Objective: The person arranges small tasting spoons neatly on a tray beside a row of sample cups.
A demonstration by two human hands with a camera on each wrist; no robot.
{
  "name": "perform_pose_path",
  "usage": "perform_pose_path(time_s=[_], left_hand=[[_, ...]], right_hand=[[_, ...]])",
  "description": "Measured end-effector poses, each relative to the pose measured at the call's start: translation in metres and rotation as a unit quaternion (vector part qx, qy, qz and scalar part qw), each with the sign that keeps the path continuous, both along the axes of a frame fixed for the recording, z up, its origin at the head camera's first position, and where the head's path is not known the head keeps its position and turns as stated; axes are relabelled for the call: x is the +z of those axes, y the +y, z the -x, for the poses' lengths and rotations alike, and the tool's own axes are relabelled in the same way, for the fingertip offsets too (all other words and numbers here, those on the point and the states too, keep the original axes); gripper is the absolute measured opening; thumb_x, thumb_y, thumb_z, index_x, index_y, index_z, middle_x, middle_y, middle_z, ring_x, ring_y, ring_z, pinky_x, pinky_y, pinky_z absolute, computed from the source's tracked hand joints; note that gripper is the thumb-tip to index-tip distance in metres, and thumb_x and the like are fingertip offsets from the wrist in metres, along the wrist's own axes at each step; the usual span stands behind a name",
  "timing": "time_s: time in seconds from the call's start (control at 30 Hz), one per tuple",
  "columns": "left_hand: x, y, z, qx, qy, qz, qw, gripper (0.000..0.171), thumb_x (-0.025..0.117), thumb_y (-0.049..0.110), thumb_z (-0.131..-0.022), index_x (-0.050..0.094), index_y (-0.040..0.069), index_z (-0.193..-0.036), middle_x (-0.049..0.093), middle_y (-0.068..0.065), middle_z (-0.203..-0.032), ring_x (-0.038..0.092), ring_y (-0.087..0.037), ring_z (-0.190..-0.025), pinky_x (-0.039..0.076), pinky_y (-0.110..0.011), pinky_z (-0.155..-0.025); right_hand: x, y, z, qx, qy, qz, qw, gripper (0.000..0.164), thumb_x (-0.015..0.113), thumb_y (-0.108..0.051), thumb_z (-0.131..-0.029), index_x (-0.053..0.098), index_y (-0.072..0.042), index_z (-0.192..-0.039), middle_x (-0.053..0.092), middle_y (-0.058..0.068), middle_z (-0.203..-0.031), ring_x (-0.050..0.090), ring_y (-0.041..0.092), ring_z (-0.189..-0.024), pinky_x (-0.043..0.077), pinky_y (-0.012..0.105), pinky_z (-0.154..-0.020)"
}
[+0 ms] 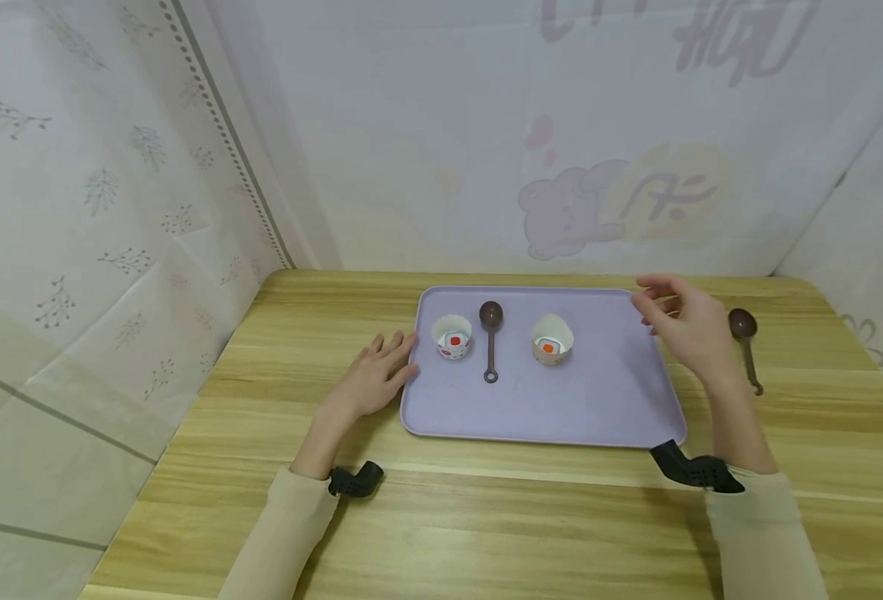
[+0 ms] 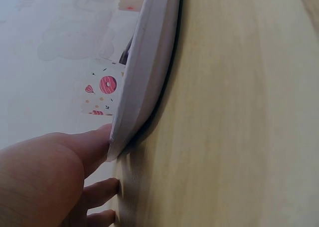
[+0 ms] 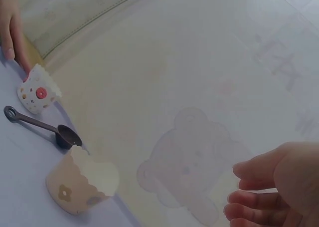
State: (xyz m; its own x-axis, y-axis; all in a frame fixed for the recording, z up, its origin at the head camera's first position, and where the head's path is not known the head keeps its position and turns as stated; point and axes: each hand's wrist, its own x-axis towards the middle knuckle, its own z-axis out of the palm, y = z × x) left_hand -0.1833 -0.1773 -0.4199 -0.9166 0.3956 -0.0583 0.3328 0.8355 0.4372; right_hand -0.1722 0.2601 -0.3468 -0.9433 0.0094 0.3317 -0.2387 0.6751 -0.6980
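On a lilac tray (image 1: 471, 412) stand two paper baking cups. The left one (image 1: 453, 337) is white with a doughnut print; the right one (image 1: 552, 340) is tan with a scalloped rim. Each has a small bright piece at its bottom. A brown measuring spoon (image 1: 491, 342) lies between them, bowl toward the back. My left hand (image 1: 370, 375) rests at the tray's left edge, fingers extended, thumb at the rim in the left wrist view. My right hand (image 1: 685, 321) is raised over the tray's back right corner, fingers loosely bent, with nothing between them.
A second brown spoon (image 1: 745, 350) lies on the wooden table (image 1: 441, 525), right of the tray and beside my right forearm. A printed white curtain (image 1: 411, 167) rises behind the table's back edge. More patterned cloth (image 1: 134, 208) hangs at the left.
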Motion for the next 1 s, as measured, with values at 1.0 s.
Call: perform_pose_path(time_s=[1.0], left_hand=[[-0.001,0.000,0.001,-0.003,0.002,0.001,1.0000,0.061,0.047,0.039,-0.108,0.031,0.012,-0.160,0.026,-0.020,-0.162,0.014,-0.050,-0.148,0.014,-0.063,-0.119]], right_hand=[[-0.001,0.040,-0.002,-0.047,-0.009,0.057,0.997,0.037,0.066,-0.029,-0.100,0.063,-0.002,-0.126,0.060,-0.018,-0.090,0.061,-0.003,-0.067,0.052,0.014,-0.057]])
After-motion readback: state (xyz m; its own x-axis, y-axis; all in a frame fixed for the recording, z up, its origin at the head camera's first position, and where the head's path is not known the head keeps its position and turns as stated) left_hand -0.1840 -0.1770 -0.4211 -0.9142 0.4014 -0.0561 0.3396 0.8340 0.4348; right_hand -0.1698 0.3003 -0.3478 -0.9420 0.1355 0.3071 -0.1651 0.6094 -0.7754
